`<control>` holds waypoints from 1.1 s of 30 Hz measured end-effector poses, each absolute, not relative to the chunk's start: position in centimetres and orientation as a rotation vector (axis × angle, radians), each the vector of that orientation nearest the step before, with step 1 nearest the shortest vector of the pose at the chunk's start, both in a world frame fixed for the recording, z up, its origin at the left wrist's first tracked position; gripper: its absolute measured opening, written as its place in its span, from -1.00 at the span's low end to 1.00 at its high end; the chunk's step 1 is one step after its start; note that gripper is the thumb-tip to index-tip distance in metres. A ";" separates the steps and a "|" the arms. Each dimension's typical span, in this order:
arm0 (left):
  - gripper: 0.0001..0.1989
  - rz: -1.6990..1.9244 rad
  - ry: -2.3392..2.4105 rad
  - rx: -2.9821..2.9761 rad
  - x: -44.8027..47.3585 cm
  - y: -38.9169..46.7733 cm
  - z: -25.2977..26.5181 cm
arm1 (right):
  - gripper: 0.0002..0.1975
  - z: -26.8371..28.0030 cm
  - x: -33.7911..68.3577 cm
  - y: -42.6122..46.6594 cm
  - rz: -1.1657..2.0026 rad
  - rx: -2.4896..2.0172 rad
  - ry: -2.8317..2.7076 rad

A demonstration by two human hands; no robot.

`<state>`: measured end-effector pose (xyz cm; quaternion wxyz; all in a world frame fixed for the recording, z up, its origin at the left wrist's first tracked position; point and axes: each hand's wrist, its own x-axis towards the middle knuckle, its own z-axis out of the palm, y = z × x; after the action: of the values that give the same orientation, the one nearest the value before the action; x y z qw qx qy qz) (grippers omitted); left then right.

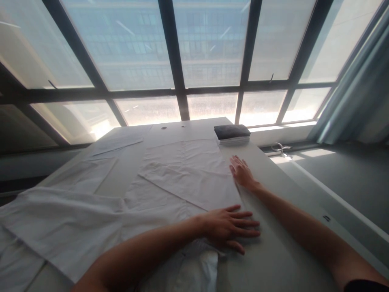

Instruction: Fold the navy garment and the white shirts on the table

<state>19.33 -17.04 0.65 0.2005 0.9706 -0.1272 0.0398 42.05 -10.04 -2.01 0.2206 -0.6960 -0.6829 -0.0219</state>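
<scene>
With two bare hands at the right border of one creased white fabric garment (185, 178), in the middle of the pale tabletop (267, 255).
Placing the left hand (229, 228) nearer the near edge, the right hand (242, 173) farther off, both with fingers extended and released; with one folded black-over-white fabric stack (232, 133) near the far right corner.

White garment of thin, matte woven cloth (191, 184), spread mostly flat over the pale, smooth-topped bench (282, 239). Runs nearly straight along the right edge. Carries a layer folded over the middle, ending in a long slanting edge. Shows a puckered line down the far part and soft wrinkles throughout. Spreads out broadly toward the left; bunches into crumpled folds at the near end.
</scene>
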 end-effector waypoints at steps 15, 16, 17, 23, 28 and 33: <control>-0.39 0.197 -0.409 2.796 19.4 -17.2 -0.8 | -0.34 -3.2 40.4 -7.9 0.133 -1.922 -2.299; -0.39 0.185 -0.399 2.798 19.4 -17.2 -0.9 | -0.34 -3.2 40.7 -7.6 0.121 -1.958 -2.270; -0.39 0.172 -0.387 2.799 19.4 -17.2 -1.0 | -0.35 -3.1 40.7 -7.5 0.096 -1.989 -2.239; -0.36 0.039 -0.358 2.756 19.8 -17.2 -0.9 | -0.38 -1.6 35.2 -8.2 0.028 -1.705 -2.286; -0.32 -0.033 -0.382 2.639 20.4 -16.9 -1.1 | -0.35 -1.3 27.3 -9.1 0.354 -1.027 -2.710; -0.38 -0.016 -0.271 2.679 20.3 -16.9 -1.1 | -0.33 -2.1 26.7 -6.5 0.381 -0.997 -2.749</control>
<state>20.29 -16.90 -1.08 0.2227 0.9699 -0.0980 -0.0058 26.66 -6.53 -2.15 0.0959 -0.3366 -0.9279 0.1285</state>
